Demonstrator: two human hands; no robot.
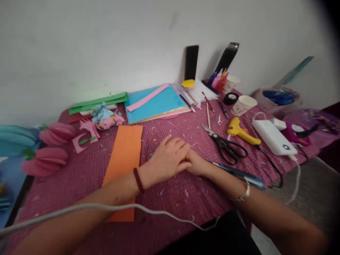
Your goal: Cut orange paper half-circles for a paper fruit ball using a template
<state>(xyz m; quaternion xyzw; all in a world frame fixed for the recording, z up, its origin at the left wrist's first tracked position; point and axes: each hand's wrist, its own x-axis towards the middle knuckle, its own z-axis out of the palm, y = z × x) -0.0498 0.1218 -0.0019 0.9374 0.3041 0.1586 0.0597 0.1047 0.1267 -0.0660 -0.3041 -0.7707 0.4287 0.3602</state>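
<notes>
The left hand (168, 157) lies flat, fingers loose, over the right hand (198, 165), whose grip I cannot tell. The orange sheet (124, 152) lies just left of the left hand, lengthwise toward the wall (106, 42).

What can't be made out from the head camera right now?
Head view:
Right hand: fingers hidden under the left hand; any grip unreadable, motion-blurred.
Blue strips: partly covered by the right forearm.
Orange paper: lower part crossed by the left forearm and white cable.
</notes>
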